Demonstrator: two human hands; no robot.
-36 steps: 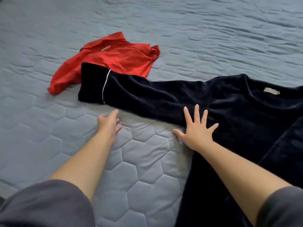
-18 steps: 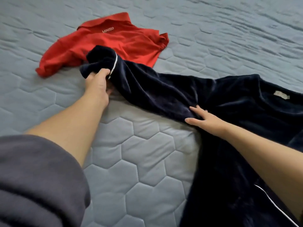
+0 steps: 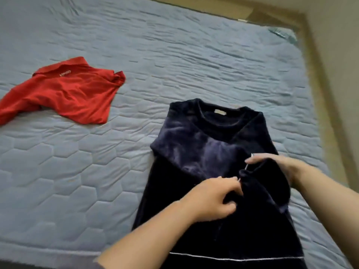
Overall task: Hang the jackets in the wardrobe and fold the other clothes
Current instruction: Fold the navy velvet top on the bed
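on a blue quilted bed (image 3: 58, 171), the left hand (image 3: 211, 199) pinches and the right hand (image 3: 279, 166) curls round the piped cuff (image 3: 262, 177) of a navy velvet top (image 3: 194, 148), which lies lengthwise, collar farthest; a red polo shirt (image 3: 68, 94) lies far left.

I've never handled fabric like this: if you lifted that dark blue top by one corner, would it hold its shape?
Probably not: a sleeve of the dark blue top lies folded across its body and bunches where the left hand and right hand grip the cuff, so it should flop. Its plush sheen hints at some weight; it likely drapes heavily.
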